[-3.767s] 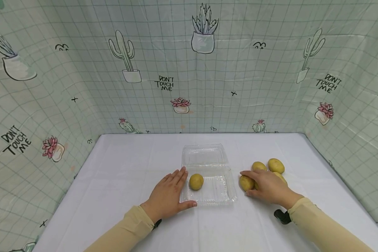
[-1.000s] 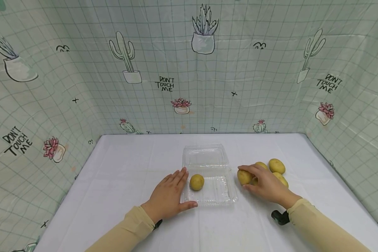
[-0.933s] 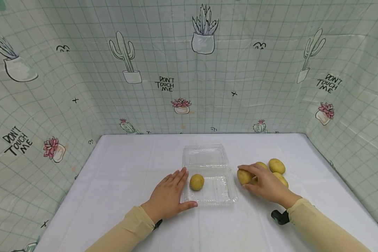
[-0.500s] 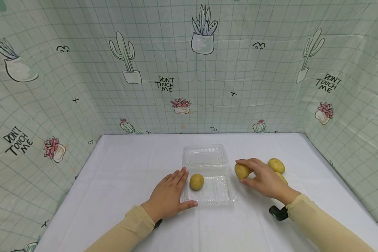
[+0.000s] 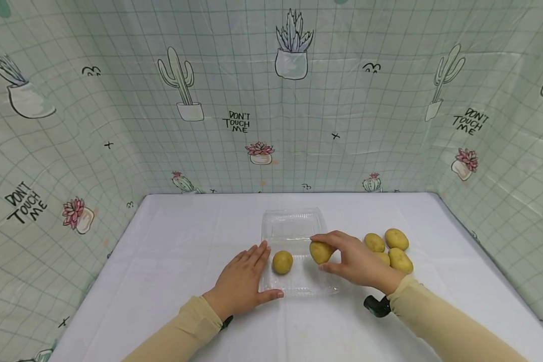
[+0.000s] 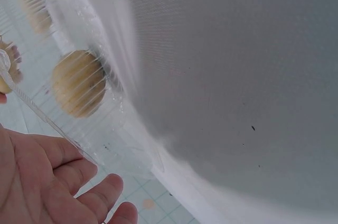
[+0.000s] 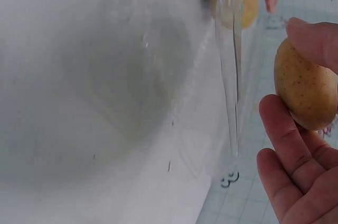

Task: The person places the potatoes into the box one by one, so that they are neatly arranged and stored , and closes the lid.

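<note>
Pinching one potato [image 5: 320, 253] between thumb and fingers of the right hand [image 5: 357, 261], over the right side of the clear plastic container [image 5: 303, 291]. Resting the left hand [image 5: 240, 280], straight-fingered and gripping nothing, along the container's left edge. Inside the container, toward its left: a second potato [image 5: 282, 262]. To the container's right: four more potatoes [image 5: 400, 260], clustered. On the gridded backdrop [image 5: 307, 118], behind and either side of the container: "DON'T TOUCH ME".

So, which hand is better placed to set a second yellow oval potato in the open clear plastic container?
Probably the right hand: it pinches a yellow oval potato, seemingly above the container. The left hand rests at the container's left edge, holding no potato.
</note>
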{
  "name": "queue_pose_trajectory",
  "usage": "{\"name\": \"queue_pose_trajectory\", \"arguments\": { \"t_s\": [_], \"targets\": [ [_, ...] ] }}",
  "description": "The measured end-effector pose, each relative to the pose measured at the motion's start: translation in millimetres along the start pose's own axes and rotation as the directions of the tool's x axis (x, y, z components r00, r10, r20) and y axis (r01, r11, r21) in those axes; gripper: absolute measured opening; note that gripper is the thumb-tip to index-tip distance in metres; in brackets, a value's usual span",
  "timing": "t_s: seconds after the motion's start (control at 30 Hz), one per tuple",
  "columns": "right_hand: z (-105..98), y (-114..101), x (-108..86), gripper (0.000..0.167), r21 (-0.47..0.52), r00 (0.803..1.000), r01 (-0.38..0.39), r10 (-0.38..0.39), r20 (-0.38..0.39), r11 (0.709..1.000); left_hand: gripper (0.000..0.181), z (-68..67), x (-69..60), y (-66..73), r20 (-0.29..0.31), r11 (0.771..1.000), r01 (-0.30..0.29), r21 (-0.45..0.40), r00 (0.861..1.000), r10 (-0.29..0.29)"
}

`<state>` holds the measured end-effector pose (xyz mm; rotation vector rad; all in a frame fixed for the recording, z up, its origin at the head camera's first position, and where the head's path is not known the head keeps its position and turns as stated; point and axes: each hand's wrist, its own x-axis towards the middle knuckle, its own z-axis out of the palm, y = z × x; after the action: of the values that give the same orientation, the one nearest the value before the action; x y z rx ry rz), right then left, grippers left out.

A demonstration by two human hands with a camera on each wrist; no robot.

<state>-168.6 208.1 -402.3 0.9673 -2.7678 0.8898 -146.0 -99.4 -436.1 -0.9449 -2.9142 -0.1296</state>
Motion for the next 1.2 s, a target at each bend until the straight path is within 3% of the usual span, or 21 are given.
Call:
{"name": "queue_pose_trajectory", "arguments": {
  "t_s": [0.47,1.2],
  "targets": [
    [37,-7,14.3,0.059,-0.099,0.992,-0.012,0.024,0.123,0.995,0.104,-0.8,0.4,2.6,0.001,1.000,-0.009,-0.003,1.000,0.009],
    [54,-12,26.1,0.062,-0.164,0.982,-0.055,0.084,0.172,0.985,0.104,0.2,-1.0,1.5,-0.018,1.000,0.000,-0.012,1.000,0.000]
  ]
}}
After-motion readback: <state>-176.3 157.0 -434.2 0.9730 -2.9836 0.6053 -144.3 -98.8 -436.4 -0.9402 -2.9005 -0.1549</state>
